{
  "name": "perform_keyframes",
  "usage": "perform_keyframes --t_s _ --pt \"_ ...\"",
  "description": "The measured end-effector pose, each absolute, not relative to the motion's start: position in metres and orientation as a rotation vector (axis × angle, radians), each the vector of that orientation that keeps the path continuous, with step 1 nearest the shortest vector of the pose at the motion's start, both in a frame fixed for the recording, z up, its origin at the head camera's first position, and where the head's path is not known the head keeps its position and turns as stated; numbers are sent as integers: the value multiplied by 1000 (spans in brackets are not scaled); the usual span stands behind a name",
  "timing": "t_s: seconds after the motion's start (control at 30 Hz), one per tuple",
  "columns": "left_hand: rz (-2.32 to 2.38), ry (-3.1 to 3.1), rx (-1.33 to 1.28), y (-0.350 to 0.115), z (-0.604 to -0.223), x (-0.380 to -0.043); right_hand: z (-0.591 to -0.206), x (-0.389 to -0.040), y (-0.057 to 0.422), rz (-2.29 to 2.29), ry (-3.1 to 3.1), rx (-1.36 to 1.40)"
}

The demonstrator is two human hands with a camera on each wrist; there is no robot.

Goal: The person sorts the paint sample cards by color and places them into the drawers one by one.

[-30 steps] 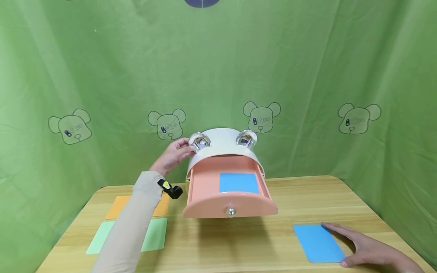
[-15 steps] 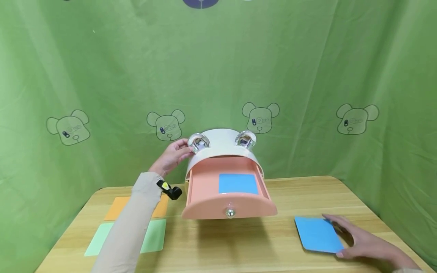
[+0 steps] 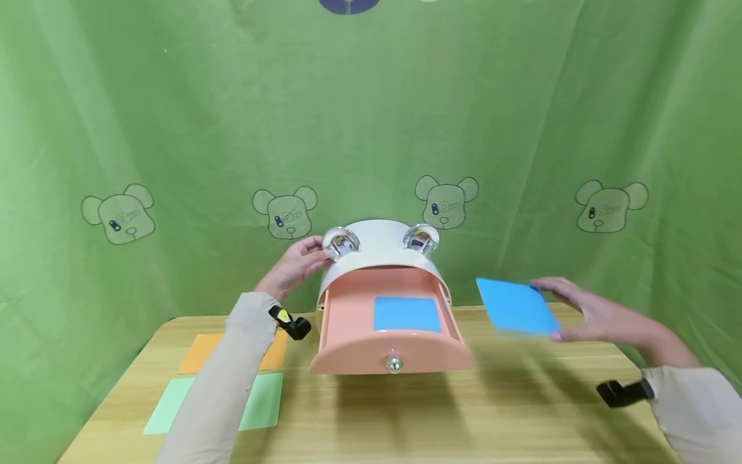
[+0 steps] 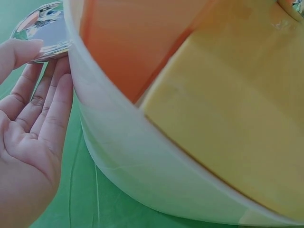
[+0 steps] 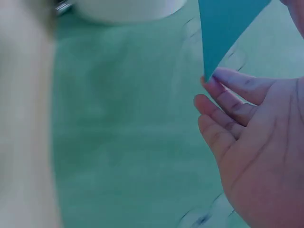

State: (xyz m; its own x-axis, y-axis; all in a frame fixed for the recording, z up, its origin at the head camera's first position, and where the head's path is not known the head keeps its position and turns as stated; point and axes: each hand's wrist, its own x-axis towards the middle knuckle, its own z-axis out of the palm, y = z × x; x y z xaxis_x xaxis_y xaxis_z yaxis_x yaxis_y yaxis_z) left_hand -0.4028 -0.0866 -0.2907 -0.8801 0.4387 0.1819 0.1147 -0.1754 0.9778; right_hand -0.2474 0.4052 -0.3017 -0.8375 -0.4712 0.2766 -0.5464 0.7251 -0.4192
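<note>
A white rounded box (image 3: 377,241) with two shiny silver ears stands at the table's back middle. Its pink drawer (image 3: 348,316), with a round silver knob (image 3: 394,365), is pulled out toward me. One blue card (image 3: 407,314) lies flat inside the drawer, toward its right side. My left hand (image 3: 294,267) holds the box's left ear (image 4: 45,33), thumb in front and fingers behind. At right, my right hand (image 3: 611,322) grips a second blue card (image 3: 514,308) by opposite edges between thumb and fingertips, raised above the table, right of the drawer.
On the left of the wooden table (image 3: 493,419) lie an orange card (image 3: 197,353) and a light green card (image 3: 263,403), both partly covered by my left forearm. A green curtain (image 3: 371,116) printed with bear heads hangs behind and at both sides.
My right hand has lifted the blue card off the table and carried it up and away from me, beside the drawer. The left hand stays at the ear.
</note>
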Motion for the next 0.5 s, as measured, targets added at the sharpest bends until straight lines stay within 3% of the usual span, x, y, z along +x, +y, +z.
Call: perform_keyframes --t_s 0.23,0.5 --pt "2139 1872 670 -86 -291 -405 -246 -257 342 692 -2782 911" --pt "2163 1858 658 -87 -293 -404 -242 -266 270 798 -2805 1042"
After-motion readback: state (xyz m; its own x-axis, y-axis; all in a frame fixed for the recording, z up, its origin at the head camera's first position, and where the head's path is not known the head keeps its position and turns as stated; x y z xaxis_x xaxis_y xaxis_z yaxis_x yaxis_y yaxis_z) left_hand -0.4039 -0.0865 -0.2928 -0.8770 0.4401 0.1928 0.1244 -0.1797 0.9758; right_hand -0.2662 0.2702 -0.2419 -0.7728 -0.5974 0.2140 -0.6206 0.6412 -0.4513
